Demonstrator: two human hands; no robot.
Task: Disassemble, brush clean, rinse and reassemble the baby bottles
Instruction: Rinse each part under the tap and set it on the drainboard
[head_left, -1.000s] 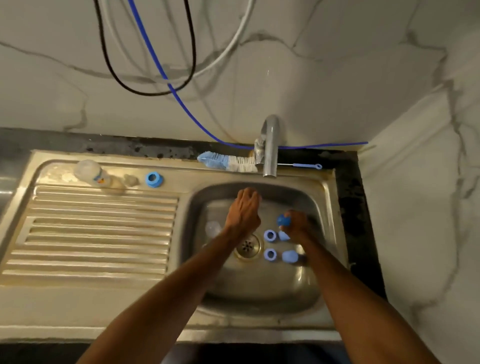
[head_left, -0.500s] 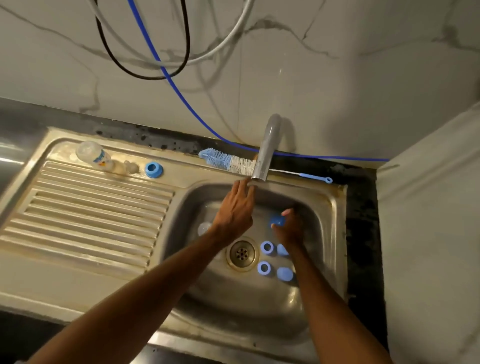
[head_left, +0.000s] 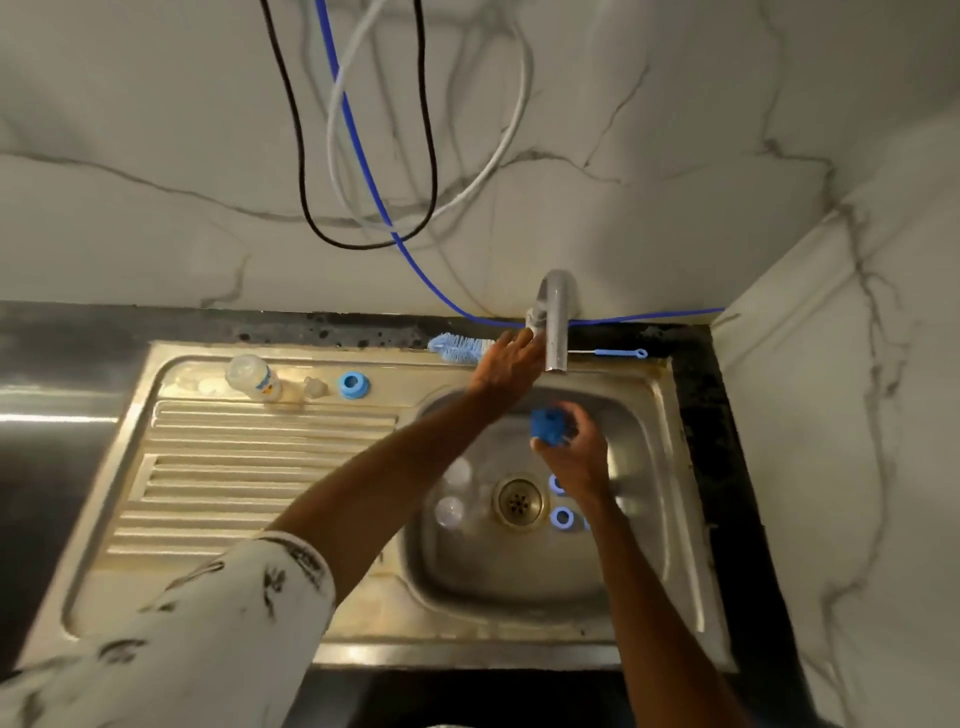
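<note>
Now left hand (head_left: 506, 364) touches faucet (head_left: 557, 332); right hand (head_left: 576, 452) grips blue cap (head_left: 546, 427).

Single view: head camera, wide-angle, worn above the stainless steel sink basin (head_left: 519, 582), facing forward and steeply down. I read it as close range: left hand (head_left: 511, 358) and right hand (head_left: 571, 457) sit mid-frame. White veined marble wall (head_left: 675, 130) fills the top; edges bow.

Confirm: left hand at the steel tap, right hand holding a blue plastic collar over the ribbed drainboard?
No. Head view: right hand holds the blue plastic collar over the steel basin, not the drainboard. Left hand at the steel tap is correct.
</note>
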